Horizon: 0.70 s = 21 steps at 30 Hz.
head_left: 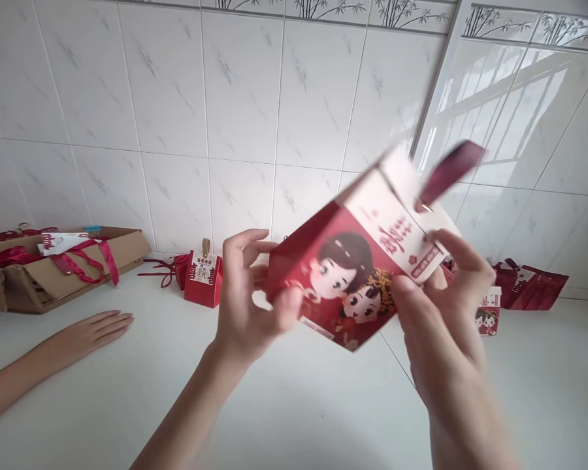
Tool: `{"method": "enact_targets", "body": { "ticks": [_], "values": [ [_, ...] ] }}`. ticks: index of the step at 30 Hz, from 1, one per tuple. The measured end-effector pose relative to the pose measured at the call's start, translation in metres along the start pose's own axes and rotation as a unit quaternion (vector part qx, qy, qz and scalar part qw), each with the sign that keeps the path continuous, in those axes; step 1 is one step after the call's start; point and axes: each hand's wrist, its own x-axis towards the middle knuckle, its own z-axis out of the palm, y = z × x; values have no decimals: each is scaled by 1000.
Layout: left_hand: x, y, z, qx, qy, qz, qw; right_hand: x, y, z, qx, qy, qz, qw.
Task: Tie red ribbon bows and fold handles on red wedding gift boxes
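A red and white gift box [323, 267] printed with two cartoon figures is held up above the white table, tilted to the right. A dark red ribbon loop [451, 173] sticks out of its top and is smeared by motion. My left hand [255, 294] grips the box's lower left side, thumb on the front and fingers behind. On the right edge, near the white top flap, my right hand [441, 300] pinches the box between thumb and fingers. Both hands hide parts of its edges.
Another person's hand [98, 329] lies flat on the white table [294, 418] at left. Behind it stands an open cardboard box [73, 287] with red ribbons. A small red box [203, 287] stands near the tiled wall; several red packages [534, 287] are at right.
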Motion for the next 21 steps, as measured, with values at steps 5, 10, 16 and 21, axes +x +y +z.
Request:
{"method": "enact_targets", "body": {
  "ticks": [5, 10, 16, 21],
  "values": [
    [2, 10, 5, 125, 62, 330, 934, 12, 10, 1, -19, -34, -1, 999],
    [6, 10, 1, 170, 98, 423, 885, 11, 5, 4, -17, -63, -7, 998],
    [1, 4, 3, 96, 102, 373, 917, 10, 10, 3, -15, -42, 6, 999],
    [3, -4, -2, -84, 3, -121, 989, 9, 12, 1, -19, 48, -51, 997]
  ]
}}
